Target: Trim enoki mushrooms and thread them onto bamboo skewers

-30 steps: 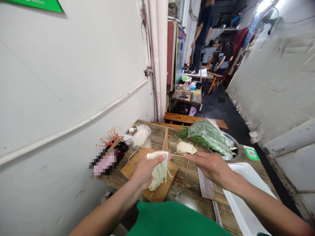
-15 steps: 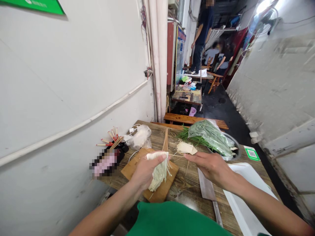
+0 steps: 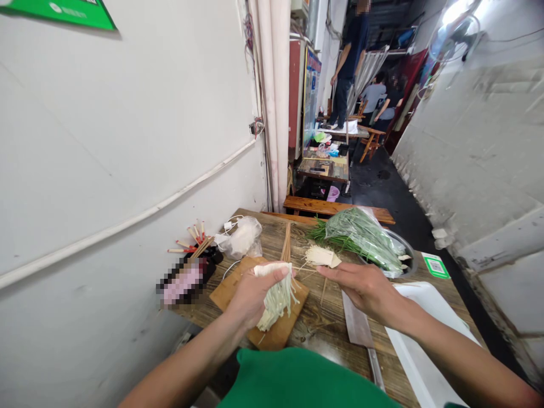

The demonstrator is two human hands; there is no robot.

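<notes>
My left hand (image 3: 250, 294) is closed around a flattened bunch of enoki mushrooms (image 3: 278, 306), its pale stalks hanging down over a wooden cutting board (image 3: 225, 289). The thumb presses on the bunch's upper edge. Between my two hands runs a thin bamboo skewer (image 3: 304, 269), its left end at the bunch; whether it has entered the stalks I cannot tell. My right hand (image 3: 365, 286) pinches the skewer's other end between thumb and fingers. Just beyond those fingers, another enoki bunch (image 3: 322, 256) lies on the table. A cleaver (image 3: 357, 326) rests below my right hand.
Bamboo skewers (image 3: 287, 241) lie behind the board on the wooden table (image 3: 314, 334). Bagged green chives (image 3: 361, 235) sit in a metal bowl at back right. A white tray (image 3: 419, 345) is under my right forearm; a plastic bag (image 3: 243, 238) lies at back left.
My hands, the skewer and the enoki bunch hold almost the same position. In the background, the hanging striped curtain has shifted, showing more of a seated person.
</notes>
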